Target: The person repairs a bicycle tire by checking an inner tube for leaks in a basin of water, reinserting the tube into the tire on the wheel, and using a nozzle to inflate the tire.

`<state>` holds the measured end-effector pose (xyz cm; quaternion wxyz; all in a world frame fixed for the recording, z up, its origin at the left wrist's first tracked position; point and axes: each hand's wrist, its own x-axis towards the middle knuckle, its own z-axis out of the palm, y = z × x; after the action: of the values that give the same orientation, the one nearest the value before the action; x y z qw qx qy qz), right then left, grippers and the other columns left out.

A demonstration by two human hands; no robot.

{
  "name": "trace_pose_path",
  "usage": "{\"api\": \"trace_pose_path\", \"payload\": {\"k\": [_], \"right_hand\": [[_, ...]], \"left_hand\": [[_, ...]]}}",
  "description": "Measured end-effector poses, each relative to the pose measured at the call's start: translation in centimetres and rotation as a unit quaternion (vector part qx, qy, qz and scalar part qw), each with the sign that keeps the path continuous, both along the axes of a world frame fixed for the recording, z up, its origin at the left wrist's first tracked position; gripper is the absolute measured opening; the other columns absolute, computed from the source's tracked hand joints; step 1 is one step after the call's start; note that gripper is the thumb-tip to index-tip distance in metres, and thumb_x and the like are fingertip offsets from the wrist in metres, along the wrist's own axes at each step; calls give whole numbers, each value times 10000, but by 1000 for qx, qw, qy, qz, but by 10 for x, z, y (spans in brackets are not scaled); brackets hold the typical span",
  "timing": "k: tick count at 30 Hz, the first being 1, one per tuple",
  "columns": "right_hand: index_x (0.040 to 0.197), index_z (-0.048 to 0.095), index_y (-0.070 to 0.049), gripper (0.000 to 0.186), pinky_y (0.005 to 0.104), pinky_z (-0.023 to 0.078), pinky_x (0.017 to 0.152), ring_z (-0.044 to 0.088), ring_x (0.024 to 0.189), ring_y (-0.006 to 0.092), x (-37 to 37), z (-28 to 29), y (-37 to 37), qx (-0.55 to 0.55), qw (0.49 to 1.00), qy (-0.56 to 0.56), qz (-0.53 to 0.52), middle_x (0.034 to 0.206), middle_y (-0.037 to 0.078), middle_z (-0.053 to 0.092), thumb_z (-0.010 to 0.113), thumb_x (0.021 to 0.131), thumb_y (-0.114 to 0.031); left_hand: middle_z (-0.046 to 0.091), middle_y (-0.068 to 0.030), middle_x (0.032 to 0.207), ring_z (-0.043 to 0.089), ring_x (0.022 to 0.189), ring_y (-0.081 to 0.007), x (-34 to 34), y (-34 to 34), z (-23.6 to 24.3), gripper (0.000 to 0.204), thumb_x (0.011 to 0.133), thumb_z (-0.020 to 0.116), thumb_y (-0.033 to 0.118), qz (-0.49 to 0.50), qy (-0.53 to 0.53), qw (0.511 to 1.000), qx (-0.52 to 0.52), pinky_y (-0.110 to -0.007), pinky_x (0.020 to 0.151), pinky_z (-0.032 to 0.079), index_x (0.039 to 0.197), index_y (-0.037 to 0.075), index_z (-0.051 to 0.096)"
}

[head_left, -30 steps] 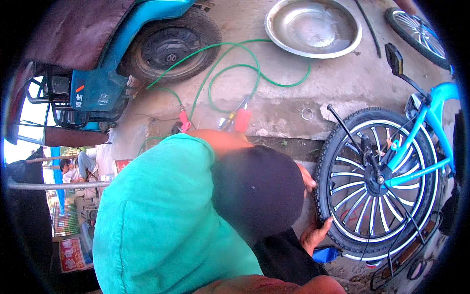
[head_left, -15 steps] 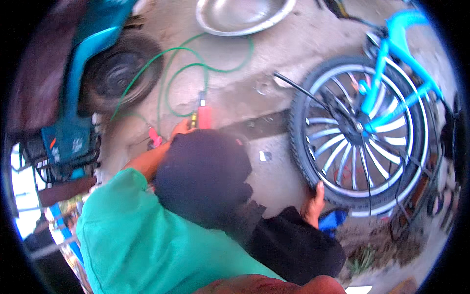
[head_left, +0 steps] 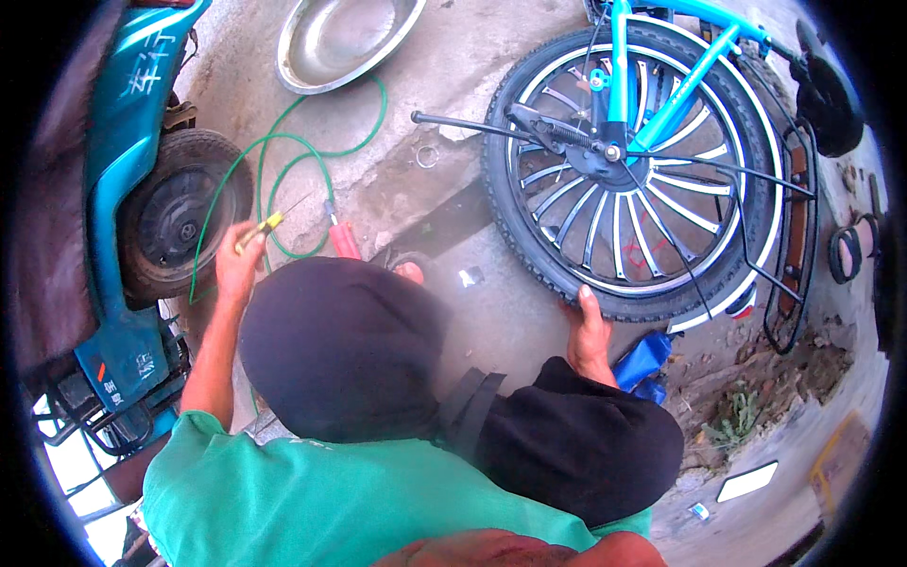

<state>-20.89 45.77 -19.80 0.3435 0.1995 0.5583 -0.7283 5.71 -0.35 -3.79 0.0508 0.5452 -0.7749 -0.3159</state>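
My left hand (head_left: 236, 263) is raised beside my knee, its fingers closed around the yellow handle of a screwdriver (head_left: 273, 221) whose thin shaft points up and to the right. On the right side, my right hand (head_left: 591, 338) grips the lower edge of a bicycle's black tyre (head_left: 498, 180), thumb on top and the other fingers mostly hidden beneath. The wheel has white-and-black curved spokes and stays fitted to the light blue bicycle frame (head_left: 682, 102), which lies on its side. A red-handled tool (head_left: 344, 240) rests on the ground between the screwdriver and the wheel.
A metal basin (head_left: 312, 83) sits at the far side, near a looped green hose (head_left: 326, 168). On the left stands a teal vehicle (head_left: 140, 142) with a dark wheel (head_left: 184, 227). A blue bundle (head_left: 644, 363) lies just right of my right hand.
My left hand has lifted the screwdriver from beside the red-handled tool and moved left. My right hand remains on the tyre. The whole view has shifted, with the bicycle now further up and left.
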Motion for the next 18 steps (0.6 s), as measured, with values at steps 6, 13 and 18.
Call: {"api": "trace_pose_path", "payload": {"k": [6,13,18], "right_hand": [[1464,426,-107,629,498,465,1007,536,1251,231,-2,-7,1,-3,1000,-13,14,1393,65,527,705,931,-294],[1461,423,-107,637,519,470,1017,549,1238,243,-2,-17,5,-2,1000,11,6,1389,65,532,718,927,-288],[1445,435,-108,613,484,487,979,555,1208,230,-2,-15,5,-16,1000,12,13,1367,56,540,719,925,-269]], "left_hand": [[676,-34,942,606,755,-85,-185,55,30,513,813,773,327,-277,143,907,282,-243,646,480,1214,38,637],[695,-32,946,617,822,-90,-309,152,-30,353,897,732,292,-464,88,823,315,-274,730,508,1152,52,693],[682,-21,886,611,797,-93,-303,156,-44,336,925,708,352,-434,74,852,285,-283,698,501,1076,53,713]]}}
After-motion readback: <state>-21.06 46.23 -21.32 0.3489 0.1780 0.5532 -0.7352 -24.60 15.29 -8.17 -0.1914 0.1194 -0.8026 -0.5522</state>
